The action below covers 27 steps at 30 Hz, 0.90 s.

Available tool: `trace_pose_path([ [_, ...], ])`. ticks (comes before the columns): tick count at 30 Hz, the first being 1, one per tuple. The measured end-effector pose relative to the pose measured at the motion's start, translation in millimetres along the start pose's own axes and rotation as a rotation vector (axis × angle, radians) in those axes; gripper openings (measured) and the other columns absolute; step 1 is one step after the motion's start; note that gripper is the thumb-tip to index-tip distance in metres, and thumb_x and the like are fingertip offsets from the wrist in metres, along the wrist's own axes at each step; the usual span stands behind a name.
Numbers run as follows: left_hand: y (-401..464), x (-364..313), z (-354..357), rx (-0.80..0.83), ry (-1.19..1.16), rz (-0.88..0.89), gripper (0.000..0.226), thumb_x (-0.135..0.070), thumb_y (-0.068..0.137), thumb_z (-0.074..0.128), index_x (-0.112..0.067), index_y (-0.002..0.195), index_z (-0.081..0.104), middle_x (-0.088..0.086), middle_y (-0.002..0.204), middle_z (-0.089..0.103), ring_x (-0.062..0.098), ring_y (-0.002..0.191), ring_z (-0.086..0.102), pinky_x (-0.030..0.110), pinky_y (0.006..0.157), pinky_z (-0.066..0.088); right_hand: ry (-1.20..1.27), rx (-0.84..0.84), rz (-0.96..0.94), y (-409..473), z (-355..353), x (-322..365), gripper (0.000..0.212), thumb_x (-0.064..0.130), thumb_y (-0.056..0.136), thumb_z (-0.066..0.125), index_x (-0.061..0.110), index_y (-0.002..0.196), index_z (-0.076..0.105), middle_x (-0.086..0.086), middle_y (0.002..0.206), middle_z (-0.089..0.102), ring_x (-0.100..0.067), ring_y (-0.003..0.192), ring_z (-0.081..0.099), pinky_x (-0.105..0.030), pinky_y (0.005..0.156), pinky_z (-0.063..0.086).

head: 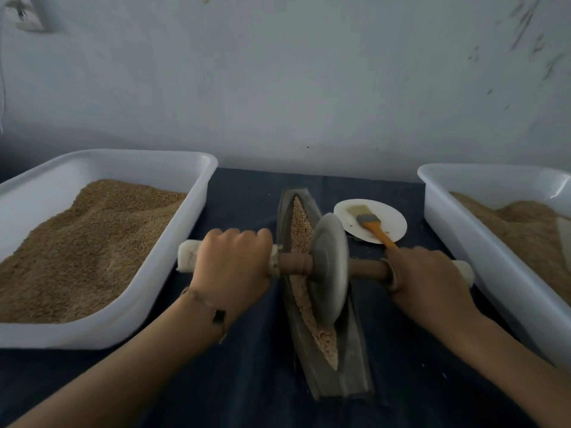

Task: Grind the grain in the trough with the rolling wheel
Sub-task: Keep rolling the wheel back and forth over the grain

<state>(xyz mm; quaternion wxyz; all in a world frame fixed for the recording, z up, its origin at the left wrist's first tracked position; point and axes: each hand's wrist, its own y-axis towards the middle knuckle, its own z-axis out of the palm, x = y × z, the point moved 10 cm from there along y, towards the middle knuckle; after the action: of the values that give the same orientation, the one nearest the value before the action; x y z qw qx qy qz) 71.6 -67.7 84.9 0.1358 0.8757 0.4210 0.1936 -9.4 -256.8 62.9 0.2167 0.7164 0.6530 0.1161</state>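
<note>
state: left hand [231,261] and right hand [428,274] each have fingers wrapped on the axle [366,268], wheel [329,270] mid-trough [355,375] on grain [301,230] | risk: uneven push tilts wheel, it climbs the wall, spills grain on worktop [247,205] | risk: long stroke overruns trough end | brush [372,225] on plate [392,222] close to right hand

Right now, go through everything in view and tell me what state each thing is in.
Trough: holds a strip of grain.
Rolling wheel: upright in the trough.
Left hand: grips the axle's left handle.
Right hand: grips the right handle.
Left bin: heaped with grain.
Right bin: partly filled.
Brush: lying on the paper plate.
</note>
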Motion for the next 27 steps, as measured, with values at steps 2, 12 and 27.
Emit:
trace_pose_path([
  [2,-21,-8,-20,-0.047,-0.051,0.045,0.044,-0.028,0.061,0.076,-0.023,0.063,0.032,-0.009,0.051,0.041,0.011,0.047,0.031,0.026,0.051,0.029,-0.001,-0.054,-0.039,-20,-21,4,0.037,0.011,0.061,0.075,0.024,0.062,0.04,0.006,0.051,0.042,-0.012,0.045,0.028,-0.027,0.049,0.022],
  [12,-26,2,1,-0.006,-0.101,-0.036,0.045,-0.025,0.057,0.077,-0.024,0.057,0.032,-0.012,0.046,0.034,0.006,0.039,0.024,0.018,0.044,0.005,0.007,-0.166,-0.061,-13,-33,9,0.028,0.002,0.057,0.074,0.014,0.063,0.05,-0.002,0.054,0.046,-0.023,0.048,0.043,-0.03,0.053,0.025],
  [27,47,40,54,-0.003,-0.098,-0.242,0.023,-0.032,0.085,0.055,-0.022,0.074,0.037,-0.009,0.059,0.032,0.012,0.057,0.037,0.028,0.058,0.029,-0.089,-0.106,0.101,82,27,-8,0.025,0.002,0.073,0.069,0.013,0.071,0.047,-0.01,0.066,0.058,-0.025,0.06,0.043,-0.034,0.059,0.028],
])
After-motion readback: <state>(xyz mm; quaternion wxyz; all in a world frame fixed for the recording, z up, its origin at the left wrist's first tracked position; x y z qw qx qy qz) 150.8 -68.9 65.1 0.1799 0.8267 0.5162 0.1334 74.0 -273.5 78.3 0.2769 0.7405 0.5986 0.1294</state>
